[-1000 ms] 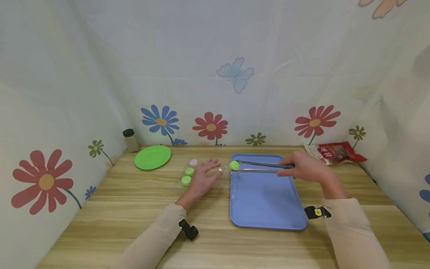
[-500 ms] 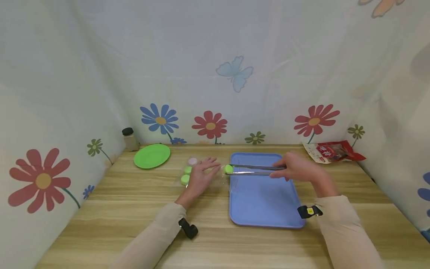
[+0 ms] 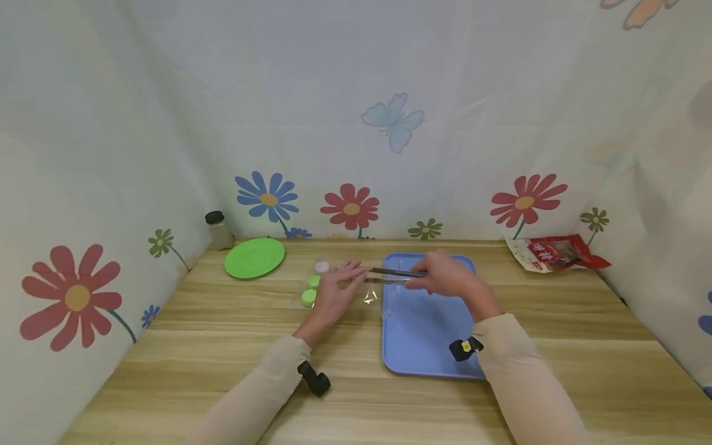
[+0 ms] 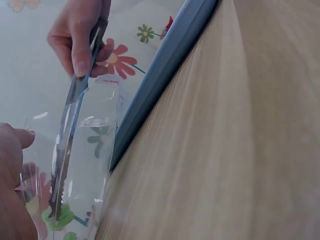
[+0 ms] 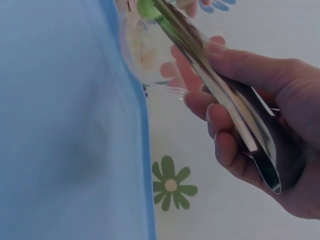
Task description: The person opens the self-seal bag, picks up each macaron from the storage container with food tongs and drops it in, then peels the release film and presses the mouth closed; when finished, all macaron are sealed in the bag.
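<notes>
My right hand grips a pair of metal tongs pointing left across the tray. At the tongs' far end a round green macaron shows in the right wrist view. In the left wrist view, the tongs' tips reach inside a clear plastic box. My left hand rests at this box, its fingers extended over it and mostly straight. Left of that hand, two green macarons and a pale pink macaron lie in a row in the clear packaging. My left hand hides the tong tips in the head view.
A blue tray lies under my right forearm, with the clear box overlapping its left edge. A green plate and a dark-capped jar stand at the back left. At the back right lies a red and white snack bag.
My right hand has moved left, carrying the green macaron in the tongs from above the tray's left edge into the clear box. My left hand stays nearly in place.
</notes>
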Demonstrator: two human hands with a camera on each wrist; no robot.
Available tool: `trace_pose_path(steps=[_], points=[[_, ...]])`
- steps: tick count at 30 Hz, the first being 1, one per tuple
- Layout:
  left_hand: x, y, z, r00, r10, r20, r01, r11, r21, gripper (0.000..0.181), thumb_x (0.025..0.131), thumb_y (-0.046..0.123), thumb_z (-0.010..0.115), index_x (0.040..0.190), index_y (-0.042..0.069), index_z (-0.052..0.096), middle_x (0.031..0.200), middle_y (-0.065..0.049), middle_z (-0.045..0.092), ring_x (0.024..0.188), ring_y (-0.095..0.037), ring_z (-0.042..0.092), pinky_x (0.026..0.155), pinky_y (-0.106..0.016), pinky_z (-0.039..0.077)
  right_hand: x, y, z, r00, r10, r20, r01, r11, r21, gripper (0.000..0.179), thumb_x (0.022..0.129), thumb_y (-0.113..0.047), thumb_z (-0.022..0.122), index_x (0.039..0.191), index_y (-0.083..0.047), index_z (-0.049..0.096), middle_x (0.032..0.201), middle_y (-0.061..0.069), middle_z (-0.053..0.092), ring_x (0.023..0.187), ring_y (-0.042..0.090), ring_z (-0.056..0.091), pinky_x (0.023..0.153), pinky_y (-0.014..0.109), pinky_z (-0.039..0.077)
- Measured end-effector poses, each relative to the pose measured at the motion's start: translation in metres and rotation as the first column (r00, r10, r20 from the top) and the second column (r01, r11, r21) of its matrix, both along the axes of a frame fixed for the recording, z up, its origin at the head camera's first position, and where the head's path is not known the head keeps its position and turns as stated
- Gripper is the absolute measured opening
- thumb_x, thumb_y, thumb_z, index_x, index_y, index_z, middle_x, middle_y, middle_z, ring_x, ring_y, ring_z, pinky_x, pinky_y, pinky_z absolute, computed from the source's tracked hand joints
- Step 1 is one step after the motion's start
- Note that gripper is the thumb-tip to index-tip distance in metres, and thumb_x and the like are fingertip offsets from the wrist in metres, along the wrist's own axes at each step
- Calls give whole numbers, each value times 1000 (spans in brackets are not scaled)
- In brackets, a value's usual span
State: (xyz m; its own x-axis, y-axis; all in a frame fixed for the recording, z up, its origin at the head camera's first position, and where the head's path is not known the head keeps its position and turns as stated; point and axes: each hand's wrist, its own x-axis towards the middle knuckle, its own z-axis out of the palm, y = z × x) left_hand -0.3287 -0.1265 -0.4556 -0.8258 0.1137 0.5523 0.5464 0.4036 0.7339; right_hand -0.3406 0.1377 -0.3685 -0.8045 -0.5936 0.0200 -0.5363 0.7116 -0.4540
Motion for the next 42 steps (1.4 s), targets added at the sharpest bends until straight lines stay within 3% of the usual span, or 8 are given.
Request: trace_pose_path(steps=[4,14,23,30,36,42], points=[[-1,-1,-1,1000,-9,-1,9,1000,28,24,96,18,70,117,8,74,136,-13,60,137,-33,46,119,-53,19,-4,-12,-4,1000,-11,-17,11,1000,-22,19,92,-25,75,98,-7,78,75,8,71,62,21,66,57,30,51],[-5,1,-1,1000,-20,-20,22,995,97,23,95,17,71,115,7,76,135,-14,60,136,-31,47,118,-52,23,-13,-27,-10,999,-2,-54,2,1000,13,24,94,-25,72,86,-2,75,66,10,68,52,11,58,52,27,48],[-4,3,0,999,-32,21,29,993,116,25,95,19,71,116,5,75,138,-14,58,138,-30,44,118,-51,26,-12,-26,-16,995,-30,-91,34,999,39,26,93,-27,74,79,-5,70,58,-4,52,53,9,46,52,25,37],[-5,3,-2,999,-37,30,33,993,115,26,96,21,71,117,7,75,138,-12,59,139,-28,44,118,-51,25,11,10,-11,995,-48,-85,45,998,-31,33,94,-27,73,68,-11,59,56,-5,48,51,10,48,52,26,38],[-7,0,0,999,-28,32,24,994,107,29,95,22,71,117,4,74,138,-12,60,138,-28,45,119,-49,24,37,58,0,990,-110,-86,107,994,-35,23,95,-29,71,92,-7,72,65,-3,59,57,13,57,53,28,44],[-6,-3,-2,999,-4,36,0,993,117,26,94,23,73,115,7,76,136,-10,61,137,-27,46,117,-47,29,46,120,4,967,-229,-107,220,971,-92,23,94,-24,72,99,-2,74,67,-1,61,58,15,58,53,29,45]])
